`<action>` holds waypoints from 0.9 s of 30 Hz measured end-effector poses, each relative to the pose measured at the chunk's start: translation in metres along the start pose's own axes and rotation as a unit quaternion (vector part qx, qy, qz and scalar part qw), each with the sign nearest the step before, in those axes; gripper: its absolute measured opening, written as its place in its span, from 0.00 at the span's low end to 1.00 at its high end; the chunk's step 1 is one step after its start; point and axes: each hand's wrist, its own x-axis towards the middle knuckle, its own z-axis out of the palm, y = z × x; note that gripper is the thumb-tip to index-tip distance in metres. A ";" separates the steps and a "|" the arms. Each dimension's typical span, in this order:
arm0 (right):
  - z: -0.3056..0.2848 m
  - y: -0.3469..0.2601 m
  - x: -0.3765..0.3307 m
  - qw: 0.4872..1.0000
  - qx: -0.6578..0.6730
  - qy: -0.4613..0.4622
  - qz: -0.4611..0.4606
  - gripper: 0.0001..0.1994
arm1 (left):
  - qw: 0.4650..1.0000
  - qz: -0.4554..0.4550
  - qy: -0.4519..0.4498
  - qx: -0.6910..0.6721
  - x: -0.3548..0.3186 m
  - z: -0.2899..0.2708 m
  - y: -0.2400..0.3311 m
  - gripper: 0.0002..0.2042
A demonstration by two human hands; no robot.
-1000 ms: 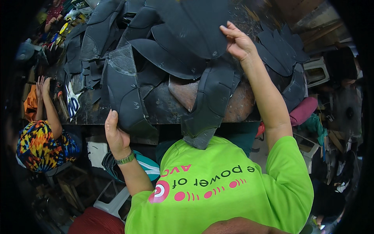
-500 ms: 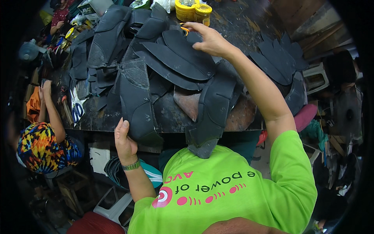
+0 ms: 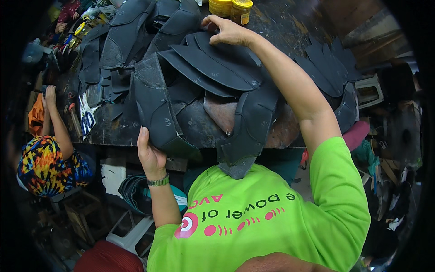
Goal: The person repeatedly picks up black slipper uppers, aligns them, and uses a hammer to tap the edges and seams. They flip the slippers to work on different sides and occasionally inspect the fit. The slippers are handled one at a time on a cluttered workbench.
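Note:
My left hand [image 3: 152,156] is at the table's near edge, its thumb against a black stitched shoe upper [image 3: 153,102] and its other fingers partly hidden behind it. The upper's lower end hangs over the edge. Farther off, my right hand [image 3: 228,32] arches over the far end of several overlapping black sole-shaped pieces [image 3: 226,63], thumb and fingers apart. I see nothing held in it. A second black upper [image 3: 254,115] lies to the right, its tip over the edge against my green shirt.
More black uppers [image 3: 124,34] are heaped at the far left. Scissors [image 3: 87,119] lie near the left edge. Yellow-lidded jars [image 3: 241,11] stand at the back. Black cut pieces [image 3: 324,68] fan out at the right. A person in a colourful shirt [image 3: 47,165] sits at the left.
My right hand has moved left over the sole-shaped pieces, and an orange item by its fingertips no longer shows. The lower end of the upper at my left hand has swung right.

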 end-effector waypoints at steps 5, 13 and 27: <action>-0.007 0.002 -0.002 0.996 -0.002 -0.086 0.009 0.32 | 1.000 -0.002 0.014 -0.027 0.006 0.002 -0.018 0.17; -0.009 0.001 -0.011 0.997 -0.002 -0.079 -0.014 0.41 | 1.000 -0.008 0.020 -0.021 0.006 0.009 -0.020 0.17; -0.088 -0.004 -0.019 0.921 0.388 0.004 -0.039 0.17 | 1.000 0.005 0.014 -0.028 0.007 0.004 -0.022 0.17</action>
